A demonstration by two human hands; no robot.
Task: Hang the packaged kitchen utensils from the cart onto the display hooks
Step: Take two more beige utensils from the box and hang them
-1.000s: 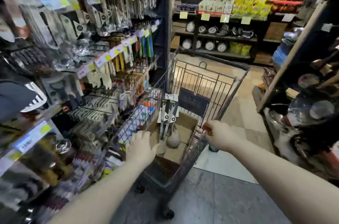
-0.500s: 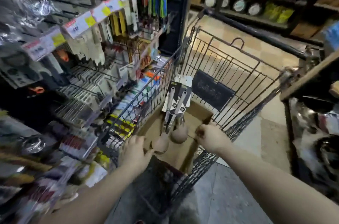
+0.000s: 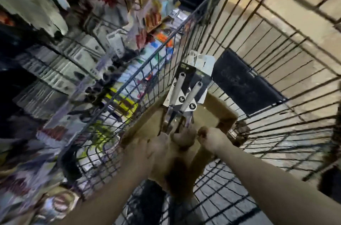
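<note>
Packaged kitchen utensils [image 3: 186,92] with pale handles on black-and-white cards stand upright in a brown cardboard box [image 3: 215,114] inside the wire cart [image 3: 258,44]. Their round heads [image 3: 182,138] sit low in the box, between my hands. My left hand [image 3: 149,149] lies over the box's near left side, its fingers blurred against the cardboard. My right hand [image 3: 210,138] is just right of the round heads with its fingers curled. The blur hides whether either hand holds anything. The display hooks [image 3: 77,55], crowded with hanging packages, fill the left side.
A dark sign plate [image 3: 243,84] hangs on the cart's far wall. Packed shelves of goods [image 3: 36,132] press close against the cart's left side. Tiled floor [image 3: 295,3] shows beyond and beneath the cart.
My view has dropped and closed in on the cart. Both hands have moved inward from the box's sides toward the utensils' round heads.
</note>
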